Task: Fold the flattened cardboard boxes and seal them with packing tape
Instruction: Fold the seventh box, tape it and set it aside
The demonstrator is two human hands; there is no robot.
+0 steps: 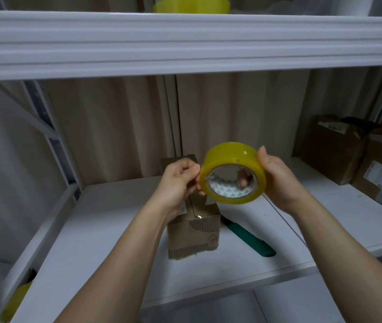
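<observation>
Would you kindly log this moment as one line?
right hand: holds tape roll | left hand: pinches roll's edge | box: on shelf, untaped

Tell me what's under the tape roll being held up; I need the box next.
Below the tape roll a small cardboard box stands on the white shelf, its top partly hidden by the left hand. A green-handled tool lies beside it.

Yellow, glossy tape roll (pixel 233 172), its core white inside with small dark green triangles. Below the roll: plain brown cardboard box (pixel 193 234), ribbed where torn. Right of the box: dark green handle (pixel 250 238). Beneath both: white shelf (pixel 106 229). Behind: beige pleated curtain (pixel 115 127).
</observation>
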